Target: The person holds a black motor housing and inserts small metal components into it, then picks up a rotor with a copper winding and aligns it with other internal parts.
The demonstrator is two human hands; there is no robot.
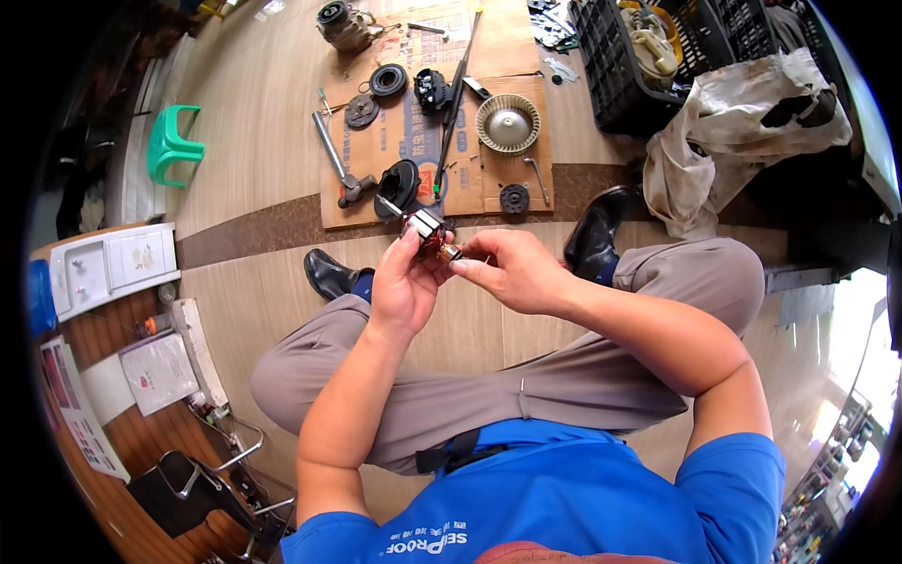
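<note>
Between my two hands, above the near edge of the cardboard, is a motor armature (426,223) with a silvery core, red-brown windings and a copper end. A thin shaft sticks out of it toward the far left. My left hand (407,277) is wrapped round the core from below and the left. With thumb and fingers, my right hand (515,270) pinches the copper end. Just beyond lies a round black motor housing (398,184). A hammer (343,160) rests to its left, and a small black ribbed disc (514,198) lies to the right.
Flattened cardboard (526,78) carries a metal fan wheel (507,124), a black ring-shaped part (387,80), a long black rod (458,94) and an alternator-like unit (346,26). Black crates (615,89) and a stained cloth (700,141) stand right. A green stool (174,146) is left.
</note>
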